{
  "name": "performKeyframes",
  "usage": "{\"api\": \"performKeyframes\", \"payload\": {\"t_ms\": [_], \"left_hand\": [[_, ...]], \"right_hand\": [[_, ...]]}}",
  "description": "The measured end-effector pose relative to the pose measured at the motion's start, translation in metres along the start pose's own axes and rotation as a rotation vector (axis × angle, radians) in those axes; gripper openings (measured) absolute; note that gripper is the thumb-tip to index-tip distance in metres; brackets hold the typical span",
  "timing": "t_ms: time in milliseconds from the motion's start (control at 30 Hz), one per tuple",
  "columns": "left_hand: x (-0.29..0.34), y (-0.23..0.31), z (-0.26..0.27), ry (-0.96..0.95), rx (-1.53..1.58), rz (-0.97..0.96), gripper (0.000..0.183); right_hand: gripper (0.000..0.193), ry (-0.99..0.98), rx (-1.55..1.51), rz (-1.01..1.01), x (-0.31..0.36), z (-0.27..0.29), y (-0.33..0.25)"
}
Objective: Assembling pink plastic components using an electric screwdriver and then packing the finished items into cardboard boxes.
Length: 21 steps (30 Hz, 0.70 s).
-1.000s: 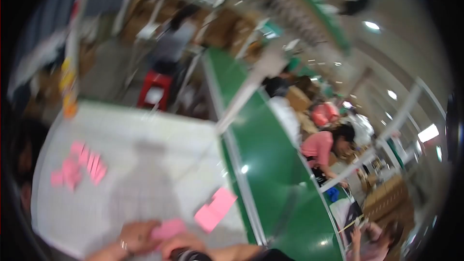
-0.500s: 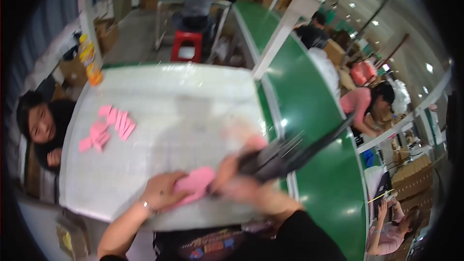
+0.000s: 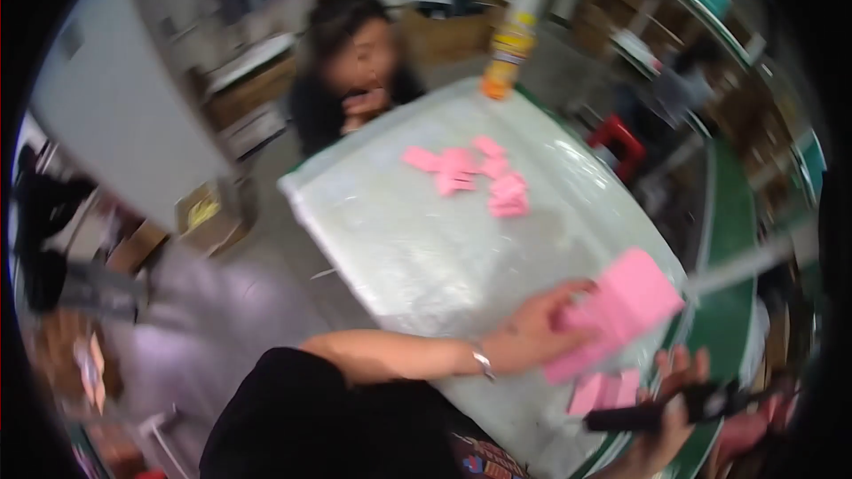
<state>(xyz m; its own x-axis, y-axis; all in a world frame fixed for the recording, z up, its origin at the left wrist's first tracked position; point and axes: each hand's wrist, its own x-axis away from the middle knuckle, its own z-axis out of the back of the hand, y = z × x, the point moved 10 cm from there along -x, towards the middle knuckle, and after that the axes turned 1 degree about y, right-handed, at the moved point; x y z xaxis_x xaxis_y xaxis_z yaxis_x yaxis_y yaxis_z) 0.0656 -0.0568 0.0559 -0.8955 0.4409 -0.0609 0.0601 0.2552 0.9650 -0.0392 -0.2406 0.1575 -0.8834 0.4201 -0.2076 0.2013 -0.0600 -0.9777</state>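
My left hand (image 3: 537, 328) is closed on a flat pink piece (image 3: 635, 297) at the right side of the table, thumb and fingers gripping its left part. It looks like a folded sheet or pad. To the right of it, my right hand (image 3: 676, 421) grips a long black tool (image 3: 635, 417), whose kind I cannot make out through the blur. Some fingers of this hand are spread behind the tool. Small pink pieces (image 3: 603, 390) lie between my hands, just above the tool's tip. Further off on the table is a loose group of small pink pieces (image 3: 457, 167).
The table (image 3: 399, 239) has a glossy whitish cover. A yellow-and-orange bottle (image 3: 508, 58) stands at its far corner. A person (image 3: 324, 106) in black leans at the far edge. Along the right runs a green conveyor (image 3: 723, 204). A red stool (image 3: 617, 144) stands beyond the table.
My view has swung left. My left hand has moved right across the table with the larger pink piece. The black tool stays with my right hand, now lower right.
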Motion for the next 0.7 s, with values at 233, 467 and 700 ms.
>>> {"api": "performKeyframes", "payload": {"t_ms": [233, 467, 700], "left_hand": [[0.05, 0.044, -0.02, -0.185, 0.022, -0.271, 0.052], [0.058, 0.005, -0.023, -0.668, 0.29, 0.274, 0.032], [0.024, 0.019, 0.091, -0.282, 0.457, 0.254, 0.055]], "right_hand": [[0.066, -0.279, 0.089, 0.198, 0.037, -0.052, 0.039], [0.09, -0.377, 0.233, -0.175, 0.046, -0.046, 0.026], [0.081, -0.177, 0.103, -0.307, 0.058, 0.003, 0.027]]}}
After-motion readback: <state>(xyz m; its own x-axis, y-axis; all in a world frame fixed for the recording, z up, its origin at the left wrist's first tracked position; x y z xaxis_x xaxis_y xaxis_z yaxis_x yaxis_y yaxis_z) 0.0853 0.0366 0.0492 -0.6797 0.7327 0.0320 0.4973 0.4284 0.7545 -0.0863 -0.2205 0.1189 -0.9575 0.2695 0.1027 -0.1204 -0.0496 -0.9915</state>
